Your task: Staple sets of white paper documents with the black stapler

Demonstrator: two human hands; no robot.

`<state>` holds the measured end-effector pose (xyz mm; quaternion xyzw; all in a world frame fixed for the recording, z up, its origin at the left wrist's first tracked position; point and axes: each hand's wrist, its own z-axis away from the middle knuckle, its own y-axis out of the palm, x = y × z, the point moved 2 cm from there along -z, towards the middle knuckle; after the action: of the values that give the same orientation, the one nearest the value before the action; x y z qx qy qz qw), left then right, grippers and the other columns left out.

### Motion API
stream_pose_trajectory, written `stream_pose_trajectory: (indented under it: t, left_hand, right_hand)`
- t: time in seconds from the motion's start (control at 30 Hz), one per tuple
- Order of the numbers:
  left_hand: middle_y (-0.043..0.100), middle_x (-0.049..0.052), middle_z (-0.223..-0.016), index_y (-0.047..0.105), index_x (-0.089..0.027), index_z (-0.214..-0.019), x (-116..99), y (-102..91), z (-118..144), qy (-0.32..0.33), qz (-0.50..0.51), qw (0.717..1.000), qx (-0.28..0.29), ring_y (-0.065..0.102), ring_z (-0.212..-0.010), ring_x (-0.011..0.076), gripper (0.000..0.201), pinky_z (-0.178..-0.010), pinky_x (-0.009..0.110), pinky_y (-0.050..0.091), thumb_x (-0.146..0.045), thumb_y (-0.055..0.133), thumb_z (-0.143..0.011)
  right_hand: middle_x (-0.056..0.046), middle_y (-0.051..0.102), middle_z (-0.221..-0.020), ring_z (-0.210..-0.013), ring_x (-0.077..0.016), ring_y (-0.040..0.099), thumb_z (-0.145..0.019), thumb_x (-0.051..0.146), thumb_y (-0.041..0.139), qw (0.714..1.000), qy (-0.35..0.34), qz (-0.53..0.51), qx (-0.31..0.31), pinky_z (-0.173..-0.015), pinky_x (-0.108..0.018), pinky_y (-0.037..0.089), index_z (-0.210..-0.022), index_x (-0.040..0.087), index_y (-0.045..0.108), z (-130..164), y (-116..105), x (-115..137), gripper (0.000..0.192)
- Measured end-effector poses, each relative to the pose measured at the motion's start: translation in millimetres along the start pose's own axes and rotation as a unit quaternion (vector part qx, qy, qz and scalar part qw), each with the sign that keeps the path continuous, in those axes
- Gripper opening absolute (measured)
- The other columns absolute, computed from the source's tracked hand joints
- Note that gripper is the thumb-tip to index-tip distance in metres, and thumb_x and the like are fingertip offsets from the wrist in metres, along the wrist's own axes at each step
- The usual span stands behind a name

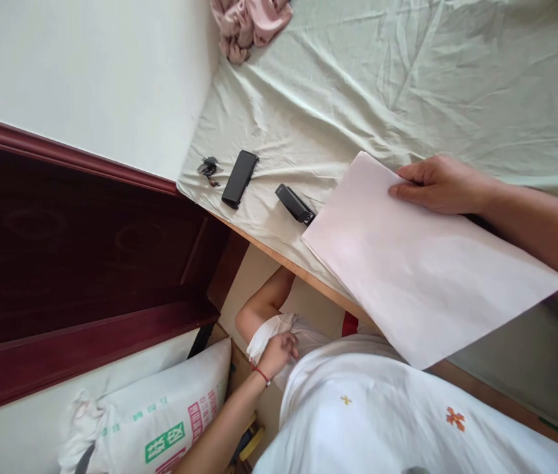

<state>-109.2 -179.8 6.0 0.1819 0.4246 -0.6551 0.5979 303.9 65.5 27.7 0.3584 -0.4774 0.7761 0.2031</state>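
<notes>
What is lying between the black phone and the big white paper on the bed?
In the head view, a small black stapler lies between the flat black phone and the white paper sheet.

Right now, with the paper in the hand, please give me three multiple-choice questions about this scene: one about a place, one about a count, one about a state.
1. Where does the black phone lie?
A. on the pale green sheet
B. on the sack
C. on the paper

2. How many small dark things lie on the bed beside the paper?
A. one
B. three
C. five

3. What is the right hand doing?
A. hanging free
B. holding the paper at its far edge
C. gripping the phone

Answers:
1. A, the phone rests on the sheet near the bed's corner.
2. B, a key bunch, the phone and a black stapler lie there.
3. B, the fingers lie on top of the paper; the left hand rests at the person's knee.
</notes>
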Motion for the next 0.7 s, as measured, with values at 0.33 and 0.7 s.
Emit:
stream_pose_trajectory:
  t: [0.33, 0.7]
  left_hand:
    - [0.062, 0.003, -0.063, 0.05, -0.02, -0.06, -101, 56.0, -44, 0.215, 0.168, 0.958, -0.087, 0.071, -0.079, 0.0182, 0.062, -0.056, 0.022, 0.047, -0.073, 0.072, -0.084]
    - [0.08, 0.009, -0.111, 0.076, -0.021, -0.099, -115, 124.9, -67, 0.131, 0.316, 0.938, 0.053, 0.072, -0.12, 0.0271, 0.052, -0.106, 0.04, 0.056, -0.069, 0.079, -0.079]
  right_hand:
    - [-0.006, 0.08, -0.099, -0.078, -0.02, 0.071, -0.087, 0.051, 0.077, 0.94, 0.016, -0.335, 0.055, -0.065, -0.03, 0.057, -0.107, 0.019, 0.076, 10, 2, -5, 0.037]
    - [-0.002, 0.079, -0.103, -0.087, -0.022, 0.073, -0.084, 0.056, 0.077, 0.951, -0.018, -0.308, 0.008, -0.07, -0.034, 0.062, -0.11, 0.029, 0.079, 4, 5, -8, 0.038]
